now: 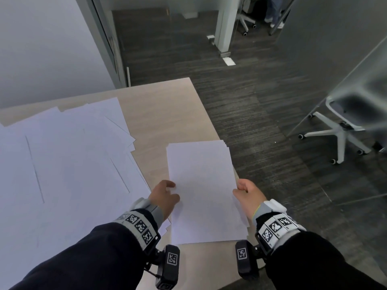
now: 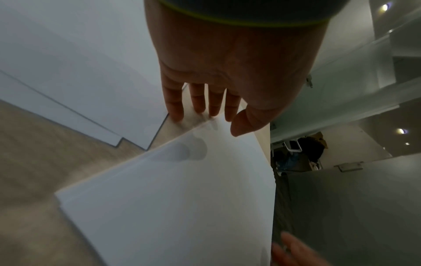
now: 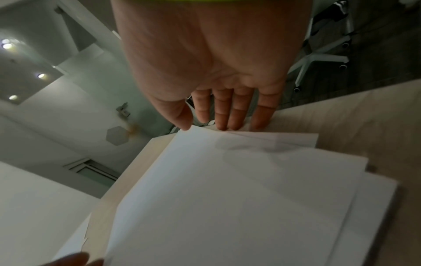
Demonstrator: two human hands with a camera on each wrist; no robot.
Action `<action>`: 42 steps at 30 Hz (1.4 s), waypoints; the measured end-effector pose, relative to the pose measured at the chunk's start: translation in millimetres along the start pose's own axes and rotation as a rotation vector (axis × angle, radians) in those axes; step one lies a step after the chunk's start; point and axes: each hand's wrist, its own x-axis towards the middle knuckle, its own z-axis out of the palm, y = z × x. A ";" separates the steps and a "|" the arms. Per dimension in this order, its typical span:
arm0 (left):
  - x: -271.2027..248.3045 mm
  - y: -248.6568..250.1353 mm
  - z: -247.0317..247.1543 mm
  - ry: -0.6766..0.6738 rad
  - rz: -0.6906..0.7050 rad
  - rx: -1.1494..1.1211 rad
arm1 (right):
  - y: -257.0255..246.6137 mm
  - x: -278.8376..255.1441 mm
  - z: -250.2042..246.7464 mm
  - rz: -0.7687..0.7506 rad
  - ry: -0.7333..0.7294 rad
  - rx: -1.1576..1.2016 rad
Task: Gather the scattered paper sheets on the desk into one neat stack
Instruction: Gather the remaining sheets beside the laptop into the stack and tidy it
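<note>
A stack of white paper sheets [image 1: 203, 191] is held over the light wooden desk [image 1: 163, 105] near its right edge. My left hand [image 1: 165, 195] pinches the stack's left edge, thumb on top and fingers [image 2: 198, 102] underneath the stack [image 2: 182, 198]. My right hand [image 1: 246, 192] pinches the right edge the same way, with its fingers [image 3: 227, 115] under the stack [image 3: 227, 198]. The stack's lower sheets stick out slightly at the far right corner. Several scattered sheets [image 1: 69, 155] lie overlapping on the left part of the desk.
The desk's right edge runs just under the stack, with dark carpet floor [image 1: 261, 101] beyond it. A white office chair [image 1: 343, 130] stands to the right behind a glass partition. A white wall [image 1: 41, 49] rises behind the desk.
</note>
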 end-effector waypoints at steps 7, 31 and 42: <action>-2.5 -3.7 -4.2 -0.125 0.021 -0.041 | -4.0 2.3 8.5 -0.058 0.001 -0.212; -28.2 -165.1 -189.0 0.011 -0.002 0.850 | -109.9 -38.8 214.4 -0.163 -0.371 -0.251; -41.8 -186.6 -189.0 0.016 0.247 0.875 | -111.7 -32.5 239.1 -0.040 -0.331 -0.198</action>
